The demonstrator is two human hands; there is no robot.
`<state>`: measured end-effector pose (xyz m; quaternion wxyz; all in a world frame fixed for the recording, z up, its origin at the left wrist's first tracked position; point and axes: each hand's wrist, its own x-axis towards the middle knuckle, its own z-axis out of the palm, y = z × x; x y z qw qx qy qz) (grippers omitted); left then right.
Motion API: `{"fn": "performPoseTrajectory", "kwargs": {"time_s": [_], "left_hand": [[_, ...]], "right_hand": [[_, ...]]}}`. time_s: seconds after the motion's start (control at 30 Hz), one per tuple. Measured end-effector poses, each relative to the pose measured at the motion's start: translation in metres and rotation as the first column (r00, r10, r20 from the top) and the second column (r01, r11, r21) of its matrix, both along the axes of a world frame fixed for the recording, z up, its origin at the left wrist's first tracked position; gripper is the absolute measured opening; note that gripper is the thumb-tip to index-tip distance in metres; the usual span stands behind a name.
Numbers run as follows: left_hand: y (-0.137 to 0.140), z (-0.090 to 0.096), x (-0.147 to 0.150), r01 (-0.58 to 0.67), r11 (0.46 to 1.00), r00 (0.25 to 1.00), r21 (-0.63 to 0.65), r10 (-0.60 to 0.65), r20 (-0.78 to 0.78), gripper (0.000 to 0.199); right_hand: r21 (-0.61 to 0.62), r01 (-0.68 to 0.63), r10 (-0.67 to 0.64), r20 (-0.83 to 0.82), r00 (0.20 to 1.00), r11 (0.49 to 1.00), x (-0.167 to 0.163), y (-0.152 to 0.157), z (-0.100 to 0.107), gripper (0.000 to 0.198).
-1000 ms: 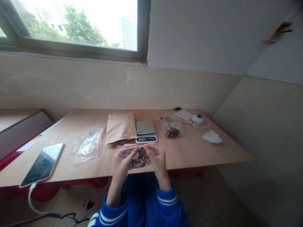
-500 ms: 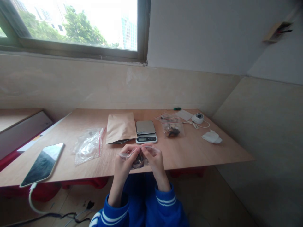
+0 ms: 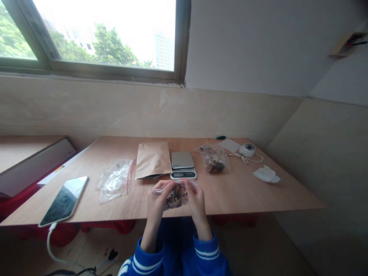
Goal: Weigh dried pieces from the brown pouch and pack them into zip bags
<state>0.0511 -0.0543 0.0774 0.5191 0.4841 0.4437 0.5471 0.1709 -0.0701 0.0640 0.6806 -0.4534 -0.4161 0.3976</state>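
Near the table's front edge I hold a clear zip bag with dark brown, dried-looking pieces inside. My left hand pinches the left part of its top strip, and my right hand pinches the right part. Both hands are closed on the bag, thumbs toward me. Just beyond them sits a kitchen scale with a metal plate and a small display. To its left lies a brown paper pouch, its mouth facing me. Right of the scale rests another filled zip bag.
Flat clear bags with red strips lie on the left of the wooden table. Further left is a phone with a cable. At the right are a white dome camera and crumpled white tissue. A green-handled tool lies at the back.
My hands have moved apart along the bag's top strip, and more of the brown pieces shows between them. The whole view has shifted slightly.
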Motion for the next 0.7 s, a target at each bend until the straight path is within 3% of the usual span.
{"fn": "performPoseTrajectory", "kwargs": {"time_s": [0.1,0.27,0.4,0.57,0.63,0.7], "left_hand": [[0.006,-0.004,0.001,0.058,0.997,0.998,0.042,-0.056,-0.034,0.032],[0.016,-0.007,0.004,0.075,0.996,0.997,-0.045,-0.074,0.014,0.058],[0.024,-0.005,0.000,0.202,0.978,0.977,-0.044,-0.205,-0.058,0.058],[0.032,-0.010,-0.026,0.118,0.993,0.961,-0.006,-0.115,-0.251,0.056],[0.036,-0.016,-0.039,0.075,0.995,0.934,0.058,-0.050,-0.354,0.051],[0.043,-0.026,-0.051,0.066,0.987,0.886,0.144,0.009,-0.464,0.042]], "right_hand": [[-0.042,0.088,-0.085,0.065,0.994,0.995,0.009,0.002,-0.008,0.048],[-0.113,0.223,-0.202,0.177,0.963,0.968,0.031,0.003,-0.011,0.059],[-0.147,0.335,-0.276,0.321,0.906,0.931,0.085,0.013,-0.005,0.065],[-0.081,0.572,-0.425,0.586,0.690,0.816,0.184,0.046,-0.010,0.077],[-0.074,0.642,-0.435,0.676,0.595,0.763,0.209,0.057,-0.019,0.082],[0.017,0.723,-0.498,0.735,0.459,0.691,0.218,0.059,-0.031,0.086]]}}
